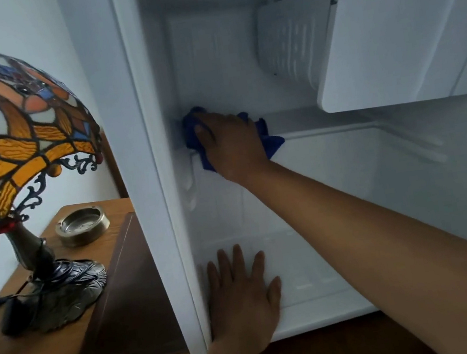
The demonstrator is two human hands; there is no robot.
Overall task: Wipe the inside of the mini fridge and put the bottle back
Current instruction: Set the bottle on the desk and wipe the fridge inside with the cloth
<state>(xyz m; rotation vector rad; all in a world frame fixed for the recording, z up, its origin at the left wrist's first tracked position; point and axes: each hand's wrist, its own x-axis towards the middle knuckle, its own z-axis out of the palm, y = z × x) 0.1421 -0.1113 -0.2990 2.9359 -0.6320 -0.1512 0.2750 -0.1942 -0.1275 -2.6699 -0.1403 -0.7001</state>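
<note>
Head view: right hand [233, 143] on blue cloth [272, 142]

right hand [229, 144]: palm down, fingers curled, pressing on a cloth, thumb toward the left
right arm: stretched forward from lower right, bare forearm, nearly straight
left hand [242, 292]: flat, fingers spread, palm down, holding nothing
left arm: enters from bottom, wrist straight

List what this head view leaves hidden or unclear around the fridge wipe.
- Bottle: nowhere in the head view.
- Blue cloth: middle covered by the right hand.
- Fridge: door and right side cut off by the edge.
- Lamp shade: blurred, left part cut off.
- Fridge floor under the left hand: covered.
</note>
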